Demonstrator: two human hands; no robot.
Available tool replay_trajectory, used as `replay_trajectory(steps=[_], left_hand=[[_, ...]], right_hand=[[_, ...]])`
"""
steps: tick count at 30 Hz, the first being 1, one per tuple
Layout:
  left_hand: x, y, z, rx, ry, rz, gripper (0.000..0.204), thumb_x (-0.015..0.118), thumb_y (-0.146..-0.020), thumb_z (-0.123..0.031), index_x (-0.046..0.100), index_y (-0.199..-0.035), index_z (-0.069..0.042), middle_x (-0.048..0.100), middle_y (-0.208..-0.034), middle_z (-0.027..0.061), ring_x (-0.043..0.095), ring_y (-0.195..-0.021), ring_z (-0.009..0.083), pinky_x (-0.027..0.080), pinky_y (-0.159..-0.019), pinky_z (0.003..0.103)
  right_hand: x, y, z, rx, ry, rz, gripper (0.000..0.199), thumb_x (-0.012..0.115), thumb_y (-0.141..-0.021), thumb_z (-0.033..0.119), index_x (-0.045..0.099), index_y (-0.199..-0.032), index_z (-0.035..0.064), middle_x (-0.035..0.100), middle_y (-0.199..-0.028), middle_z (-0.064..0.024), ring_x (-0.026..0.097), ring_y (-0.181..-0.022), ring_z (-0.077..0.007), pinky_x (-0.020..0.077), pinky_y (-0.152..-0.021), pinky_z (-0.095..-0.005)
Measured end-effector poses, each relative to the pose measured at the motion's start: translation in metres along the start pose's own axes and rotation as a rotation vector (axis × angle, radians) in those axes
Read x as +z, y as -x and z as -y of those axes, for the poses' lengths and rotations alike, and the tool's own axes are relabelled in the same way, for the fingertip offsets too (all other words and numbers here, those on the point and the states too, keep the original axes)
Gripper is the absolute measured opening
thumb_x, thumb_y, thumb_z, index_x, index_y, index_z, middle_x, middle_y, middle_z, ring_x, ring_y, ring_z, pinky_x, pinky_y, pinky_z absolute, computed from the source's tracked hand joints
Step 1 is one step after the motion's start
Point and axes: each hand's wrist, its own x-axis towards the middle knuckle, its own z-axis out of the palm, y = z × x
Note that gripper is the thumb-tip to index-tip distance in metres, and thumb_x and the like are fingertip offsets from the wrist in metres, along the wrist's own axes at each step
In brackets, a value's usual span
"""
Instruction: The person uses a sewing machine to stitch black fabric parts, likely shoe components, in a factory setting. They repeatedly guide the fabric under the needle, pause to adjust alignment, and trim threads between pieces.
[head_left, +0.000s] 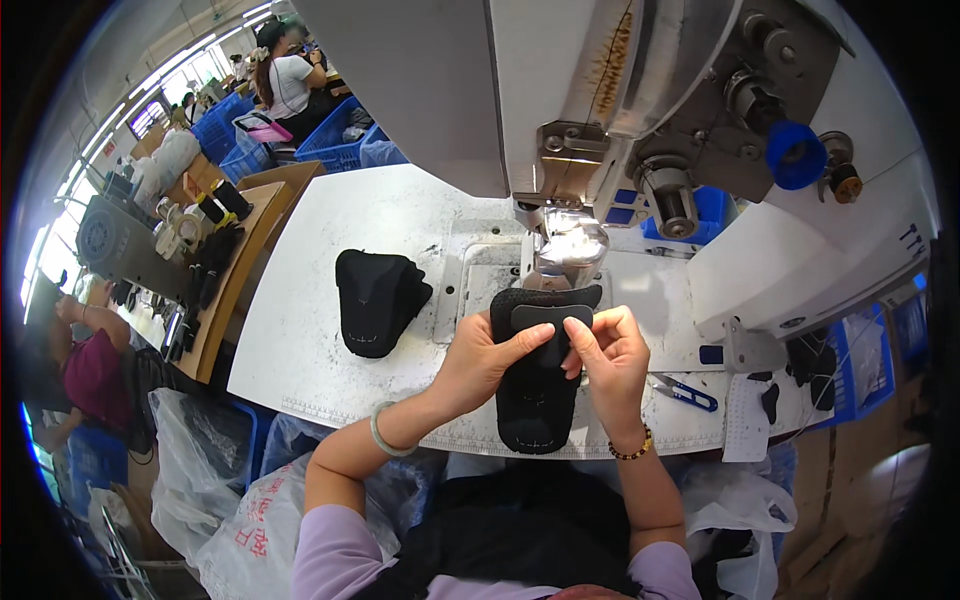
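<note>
Below the needle area of a white industrial sewing machine (575, 245), I hold a long black fabric piece (537, 408) with small light stitch marks toward its near end. A smaller black patch (540, 317) with rounded corners lies over its far part. My left hand (472, 365) is closed on the fabric piece from the left, its thumb pressing on the patch and its other fingers hidden beneath. My right hand (615, 362) pinches the patch near its right edge, fingers curled. Left of the machine, several similar black pieces (375, 305) lie stacked on the white table (290, 300).
Blue-handled thread snips (685, 392) lie right of my right hand. Plastic bags (250, 520) hang below the table's front edge. Blue crates (335, 135) stand at the back left, near a seated person (290, 80). Thread spools (230, 198) stand on a wooden bench at left.
</note>
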Motion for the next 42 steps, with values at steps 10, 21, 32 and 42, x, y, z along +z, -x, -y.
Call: replay_trajectory(steps=[10, 21, 32, 42], left_hand=[[0.004, 0.004, -0.018, -0.025, 0.270, -0.081, 0.020, 0.064, -0.086, -0.008, 0.061, -0.101, 0.005, 0.066, -0.094, 0.0104, 0.064, -0.080, 0.0138, 0.055, -0.072, 0.026], [0.012, 0.007, -0.028, 0.103, 0.200, -0.191, 0.019, 0.064, -0.086, -0.010, 0.061, -0.099, 0.005, 0.065, -0.092, 0.0084, 0.061, -0.080, 0.0111, 0.052, -0.072, 0.024], [0.000, -0.029, -0.041, 0.155, 0.232, -0.239, 0.021, 0.060, -0.086, -0.011, 0.060, -0.100, 0.004, 0.063, -0.093, 0.0079, 0.061, -0.081, 0.0127, 0.051, -0.073, 0.025], [-0.011, -0.065, -0.031, 0.228, 0.188, -0.151, 0.010, 0.054, -0.086, 0.001, 0.060, -0.094, 0.002, 0.064, -0.090, 0.0075, 0.062, -0.080, 0.0137, 0.051, -0.072, 0.027]], right_hand=[[-0.039, -0.003, -0.025, -0.680, 0.677, -0.217, 0.015, 0.071, -0.079, 0.006, 0.061, -0.089, 0.0098, 0.049, -0.086, -0.0023, 0.050, -0.064, -0.0099, 0.0409, -0.051, -0.0220], [-0.025, -0.026, -0.002, -1.481, 1.037, 0.119, 0.039, 0.065, -0.065, 0.006, 0.070, -0.097, 0.0274, 0.043, -0.086, 0.0037, 0.041, -0.073, -0.0117, 0.0355, -0.062, -0.0255], [-0.006, -0.057, 0.016, -1.076, 0.929, 0.164, 0.036, 0.064, -0.068, 0.016, 0.069, -0.103, 0.0213, 0.050, -0.087, 0.0040, 0.049, -0.076, -0.0132, 0.0398, -0.067, -0.0288], [-0.015, -0.064, 0.007, -0.933, 0.849, 0.171, 0.051, 0.077, -0.057, 0.013, 0.068, -0.107, 0.0143, 0.048, -0.091, -0.0033, 0.052, -0.074, -0.0170, 0.0455, -0.063, -0.0292]])
